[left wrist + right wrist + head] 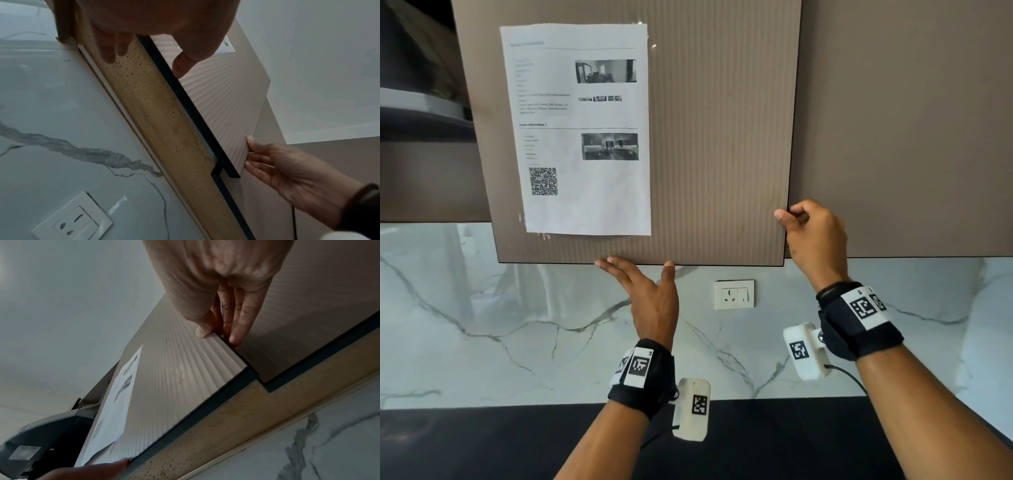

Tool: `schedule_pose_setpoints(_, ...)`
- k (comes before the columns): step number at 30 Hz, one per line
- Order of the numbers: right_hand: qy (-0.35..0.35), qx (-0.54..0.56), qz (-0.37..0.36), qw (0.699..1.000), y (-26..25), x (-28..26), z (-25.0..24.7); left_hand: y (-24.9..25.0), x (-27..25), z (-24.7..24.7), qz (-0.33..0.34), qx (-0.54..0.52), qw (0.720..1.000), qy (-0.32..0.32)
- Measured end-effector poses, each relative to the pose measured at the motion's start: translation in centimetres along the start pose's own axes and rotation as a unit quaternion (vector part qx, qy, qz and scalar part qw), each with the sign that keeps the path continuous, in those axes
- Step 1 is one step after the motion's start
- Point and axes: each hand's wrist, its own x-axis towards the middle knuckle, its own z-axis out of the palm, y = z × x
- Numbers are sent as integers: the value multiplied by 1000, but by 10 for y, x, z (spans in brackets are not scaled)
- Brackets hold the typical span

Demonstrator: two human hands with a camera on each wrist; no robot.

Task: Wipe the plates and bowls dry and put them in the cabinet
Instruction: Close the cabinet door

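The ribbed brown cabinet door (715, 137) fills most of the head view and stands slightly proud of the neighbouring door (911, 120), so the cabinet's inside is hidden and no plates or bowls can be seen anywhere. Its top is cut off by the frame. Behind and below runs the white marble backsplash (482, 325) with grey veins, and under that a dark counter (756, 445), only its back strip in view. A printed sheet (582, 130) with small photos and a QR code is taped to the door; its text is too blurred to read. The right hand (813, 233) pinches the door's right edge near the lower corner, thumb on the front and fingers curled behind. The left hand (650, 294) is spread with straight fingers, the tips touching the door's bottom edge. A white wall socket (734, 294) sits between the wrists.
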Motion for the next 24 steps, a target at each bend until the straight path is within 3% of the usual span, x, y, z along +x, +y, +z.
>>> schedule_pose_setpoints(14,-29,-17,35,999,2,18,10,-21,11,3,21,-21,1000,2)
schedule_pose_setpoints(21,-23,-41,30,998,-1,15,4,-33,13,5,48,-30,998,7)
schedule_pose_setpoints(24,10,-25,32,999,2,0,5,-39,10,5,64,-31,997,1)
